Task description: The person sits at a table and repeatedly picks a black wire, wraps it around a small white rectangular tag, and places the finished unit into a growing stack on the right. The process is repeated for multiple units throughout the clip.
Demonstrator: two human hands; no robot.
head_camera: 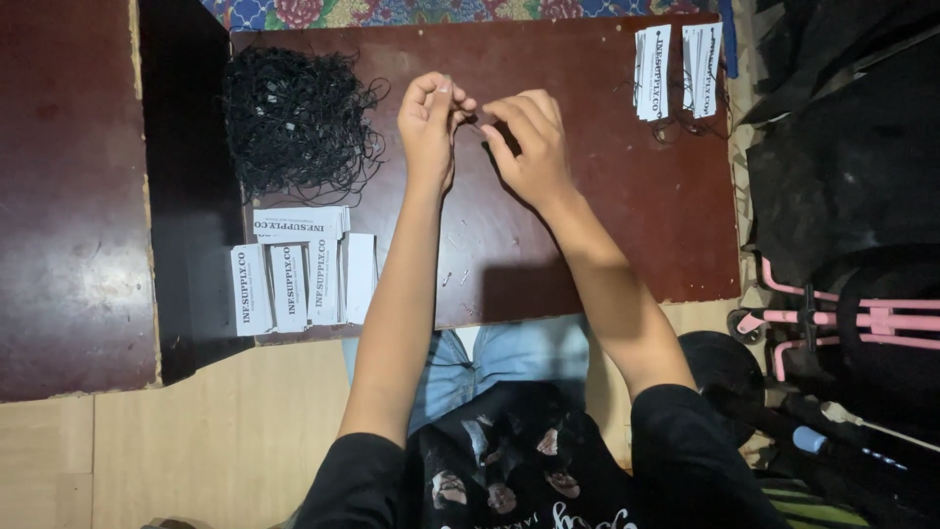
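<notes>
A dark reddish-brown worktop [587, 245] carries a tangled heap of black strings [294, 122] at its far left, with white paper tags [294, 274] laid flat near it. The left hand [431, 122] and right hand [529, 142] meet mid-worktop, fingertips pinching one thin black string [474, 120], barely visible between them.

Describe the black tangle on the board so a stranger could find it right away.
Start at the dark red-brown board and go to its far left corner. The pile of black strings sits there, beyond the white paper tags; it is loose and wiry, unlike the flat tag stacks.
</notes>
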